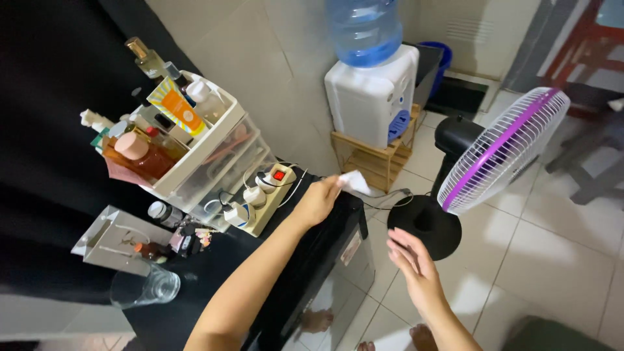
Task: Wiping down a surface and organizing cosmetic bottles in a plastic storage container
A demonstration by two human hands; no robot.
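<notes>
Left hand: my left hand [318, 201] has its fingers pinched closed on a small crumpled white tissue [354, 182], above the black cabinet top [214, 260].
Right hand: my right hand [413, 263] is open, fingers spread, holding nothing.
Tissue's neighbours: beige power strip [263, 198] at nine o'clock; white-and-purple floor fan [500, 149] at three o'clock.

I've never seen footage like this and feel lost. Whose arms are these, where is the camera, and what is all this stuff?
The camera sits on a person's head and looks down, so both arms are theirs. The left hand pinches a white tissue over a black cabinet. The right hand hangs open and empty above the tiled floor. On the cabinet lie a power strip, a drawer organiser full of bottles, and a glass. Behind stand a water dispenser and a fan.
</notes>
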